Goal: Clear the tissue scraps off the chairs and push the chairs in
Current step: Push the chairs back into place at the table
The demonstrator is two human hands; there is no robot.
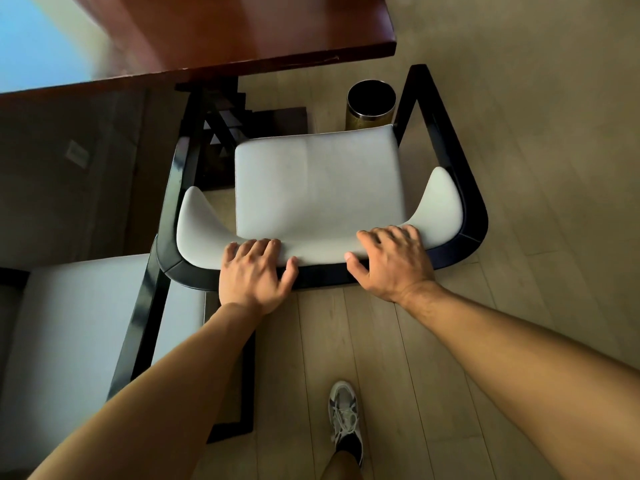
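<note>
— What do you have on the head view?

— I see both hands on the curved back of the chair (318, 188). My left hand (254, 271) lies flat on the pale pad, its fingers (263, 245) spread and the thumb hooked over the dark rim. My right hand (389, 261) grips the same rim, fingers curled over the pad.

— Where does the chair stand?

— On the wooden floor (519, 133), its front edge just under the brown surface (225, 32). The seat is bare. A dark round bin (371, 105) stands just beyond it, and a second chair (69, 323) sits to my left
</note>
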